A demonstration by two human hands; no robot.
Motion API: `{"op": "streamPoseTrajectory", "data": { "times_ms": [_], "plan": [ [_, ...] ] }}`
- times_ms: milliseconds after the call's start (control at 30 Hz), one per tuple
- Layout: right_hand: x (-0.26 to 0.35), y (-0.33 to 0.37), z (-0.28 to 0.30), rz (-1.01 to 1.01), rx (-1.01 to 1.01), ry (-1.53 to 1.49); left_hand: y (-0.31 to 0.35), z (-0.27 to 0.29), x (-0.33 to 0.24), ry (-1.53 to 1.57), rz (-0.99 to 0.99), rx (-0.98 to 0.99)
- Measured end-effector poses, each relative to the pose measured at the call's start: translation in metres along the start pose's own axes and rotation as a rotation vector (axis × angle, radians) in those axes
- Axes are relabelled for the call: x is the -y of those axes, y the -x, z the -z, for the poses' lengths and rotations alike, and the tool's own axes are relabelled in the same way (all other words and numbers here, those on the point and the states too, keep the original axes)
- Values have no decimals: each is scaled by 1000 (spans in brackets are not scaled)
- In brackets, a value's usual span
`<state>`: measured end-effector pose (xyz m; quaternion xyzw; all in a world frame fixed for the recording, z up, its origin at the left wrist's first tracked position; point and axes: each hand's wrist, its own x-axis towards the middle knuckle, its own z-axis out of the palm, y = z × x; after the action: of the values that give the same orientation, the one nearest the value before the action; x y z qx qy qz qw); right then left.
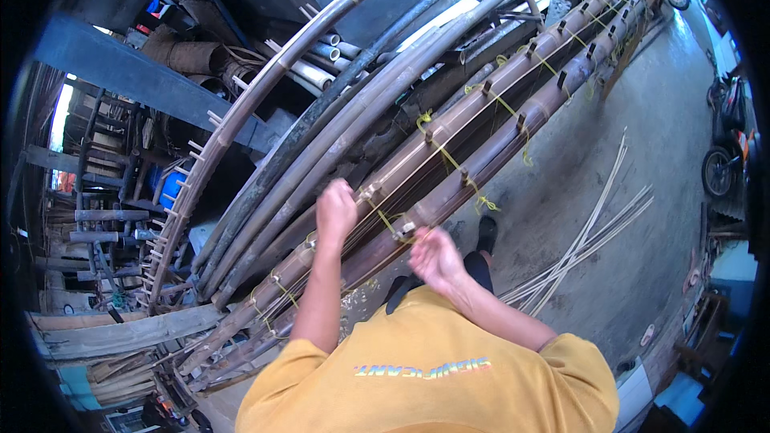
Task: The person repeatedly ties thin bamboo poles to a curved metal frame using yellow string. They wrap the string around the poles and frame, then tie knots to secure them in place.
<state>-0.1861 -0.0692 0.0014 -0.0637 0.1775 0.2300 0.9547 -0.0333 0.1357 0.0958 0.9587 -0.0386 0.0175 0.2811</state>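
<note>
Two long brown bamboo poles run side by side from the upper right to the lower left: the far pole [399, 167] and the near pole [439, 199]. Dark pegs [464, 177] stick up from both, with yellow-green cord [447, 156] tied across the gap. My left hand [336, 210] is closed just above the far pole; whatever it grips is hidden. Beside a pale peg [409, 228] on the near pole, my right hand [437, 259] is pinched, its fingertips slightly blurred. A short stretch of cord [383, 218] crosses between the poles near both hands.
A curved pole with pegs [233, 120] and several stacked bamboo lengths [365, 96] lie on the far left side. Thin bamboo strips [581, 248] rest on the concrete floor [658, 112] at right. A motorbike wheel [719, 170] shows at the right edge.
</note>
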Motion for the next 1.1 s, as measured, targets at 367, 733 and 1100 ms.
{"op": "streamPoseTrajectory", "data": {
  "times_ms": [367, 733, 1100],
  "plan": [
    [3, -136, -200, 220, 195, 2677, 54, -52, 29, 228, 101, 187],
    [9, 4, -22, 461, 686, 2205, 58, -43, 7, 105, 162, 80],
    [131, 91, 37, 741, 75, -77, -53, -66, 72, -47, 235, -188]
  ]
}}
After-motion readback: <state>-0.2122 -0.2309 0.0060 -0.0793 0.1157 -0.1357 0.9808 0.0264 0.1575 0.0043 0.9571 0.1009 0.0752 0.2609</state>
